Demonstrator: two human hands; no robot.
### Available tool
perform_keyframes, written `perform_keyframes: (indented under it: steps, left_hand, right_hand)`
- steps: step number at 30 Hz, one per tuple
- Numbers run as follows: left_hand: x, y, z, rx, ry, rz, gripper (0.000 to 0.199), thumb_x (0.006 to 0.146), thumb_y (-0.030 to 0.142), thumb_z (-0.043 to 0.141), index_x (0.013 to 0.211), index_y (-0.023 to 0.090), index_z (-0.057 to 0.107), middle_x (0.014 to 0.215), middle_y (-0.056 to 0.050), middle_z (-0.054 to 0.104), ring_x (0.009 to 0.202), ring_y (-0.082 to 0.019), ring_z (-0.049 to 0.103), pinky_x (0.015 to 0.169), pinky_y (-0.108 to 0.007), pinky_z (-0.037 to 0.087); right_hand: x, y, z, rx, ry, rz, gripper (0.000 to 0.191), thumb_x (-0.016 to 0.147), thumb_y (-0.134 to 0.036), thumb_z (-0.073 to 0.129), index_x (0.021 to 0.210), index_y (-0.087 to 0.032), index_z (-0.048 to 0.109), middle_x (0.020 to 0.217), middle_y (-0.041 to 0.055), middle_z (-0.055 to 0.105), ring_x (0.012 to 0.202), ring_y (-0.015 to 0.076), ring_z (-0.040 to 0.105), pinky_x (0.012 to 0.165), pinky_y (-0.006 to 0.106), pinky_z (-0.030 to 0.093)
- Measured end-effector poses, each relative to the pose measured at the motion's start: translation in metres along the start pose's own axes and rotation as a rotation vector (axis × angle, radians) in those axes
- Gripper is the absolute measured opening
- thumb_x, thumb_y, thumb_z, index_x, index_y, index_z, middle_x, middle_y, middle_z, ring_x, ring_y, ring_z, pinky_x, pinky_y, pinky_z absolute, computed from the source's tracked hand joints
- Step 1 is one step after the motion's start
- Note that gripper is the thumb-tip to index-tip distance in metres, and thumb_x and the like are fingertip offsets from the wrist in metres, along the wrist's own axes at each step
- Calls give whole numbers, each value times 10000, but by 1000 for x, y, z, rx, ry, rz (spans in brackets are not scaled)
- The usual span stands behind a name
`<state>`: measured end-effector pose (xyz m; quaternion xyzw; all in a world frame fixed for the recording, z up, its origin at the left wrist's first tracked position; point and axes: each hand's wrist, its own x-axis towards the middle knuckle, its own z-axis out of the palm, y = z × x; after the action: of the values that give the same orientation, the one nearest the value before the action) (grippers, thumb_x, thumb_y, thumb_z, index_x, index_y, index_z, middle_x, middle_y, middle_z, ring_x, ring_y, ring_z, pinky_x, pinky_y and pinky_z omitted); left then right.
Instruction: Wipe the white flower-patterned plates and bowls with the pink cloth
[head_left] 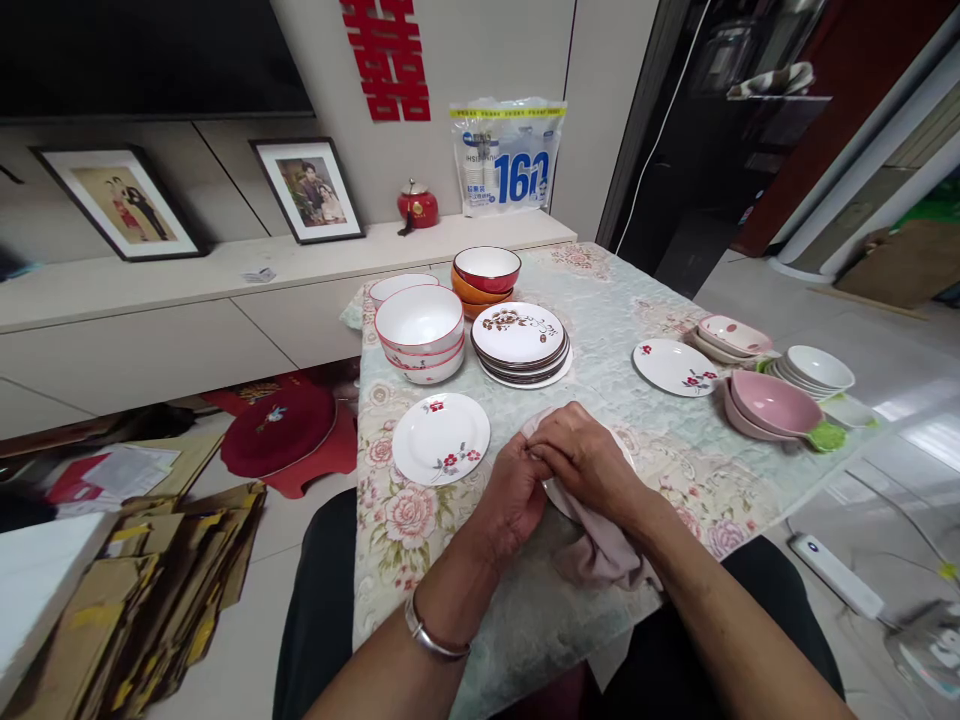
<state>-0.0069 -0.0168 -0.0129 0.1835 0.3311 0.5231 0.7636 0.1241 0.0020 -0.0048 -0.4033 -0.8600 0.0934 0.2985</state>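
Over the near part of the table, both hands meet at a white plate (624, 447), which they partly cover. My right hand (583, 455) is closed on a pale pink cloth (604, 550) that hangs down toward the table edge. My left hand (514, 490) has its fingers curled at the plate's left side, touching the right fingers and the cloth. Left of them lies a white plate with red flowers (441, 438). Behind stand a stack of brown-flowered plates (519, 333) and a stack of white bowls with red rims (420, 325).
Red and orange bowls (487, 270) stand at the back of the table (600, 290). To the right are a flowered plate (675, 367), pink dishes (776, 403) and small white bowls (820, 368). Flattened cardboard (172, 580) and a red stool (281, 430) are at the left.
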Motion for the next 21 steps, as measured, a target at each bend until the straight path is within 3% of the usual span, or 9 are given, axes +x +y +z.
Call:
perform_keyframes:
  steps: [2,7,9,15,17,21]
  left_hand:
    - [0,0,0,-2,-2,-20,422,437,-19,672,820,156,663,799,-9,698,738,-137,608,730,-257,453]
    - [1,-1,-4,2,37,-102,413,499,52,784,881,138,654,770,-32,696,700,-167,623,727,-320,481]
    - [1,-1,-4,-5,32,-100,423,501,45,788,898,130,668,789,-37,701,711,-166,625,731,-316,479]
    - [1,-1,0,-17,-88,-27,353,467,-29,729,787,118,709,779,-23,702,748,-125,602,739,-232,444]
    - [1,-1,0,-29,-90,-52,395,479,-18,745,848,123,726,818,-32,717,765,-136,613,758,-245,455]
    - [3,0,-3,-51,-63,-130,512,510,12,791,1004,128,721,862,-58,733,773,-178,640,757,-301,483]
  right_hand:
    - [0,5,-2,30,17,10,172,976,-192,548,929,-206,714,921,65,689,906,229,556,844,375,459]
    - [-7,37,-5,-97,171,282,160,950,-197,570,925,-181,728,882,94,683,882,256,572,811,403,467]
    - [-6,34,-3,-157,180,273,173,954,-201,556,927,-181,725,884,103,672,881,263,562,797,404,464]
    - [3,-4,0,-55,28,-13,210,988,-201,521,912,-203,717,918,80,684,908,244,545,821,389,465]
    - [3,4,-2,-50,75,17,185,983,-208,540,945,-199,721,935,80,690,916,245,550,834,396,468]
    - [-3,32,-4,-163,226,235,145,949,-199,587,937,-184,731,885,92,676,875,259,552,795,404,472]
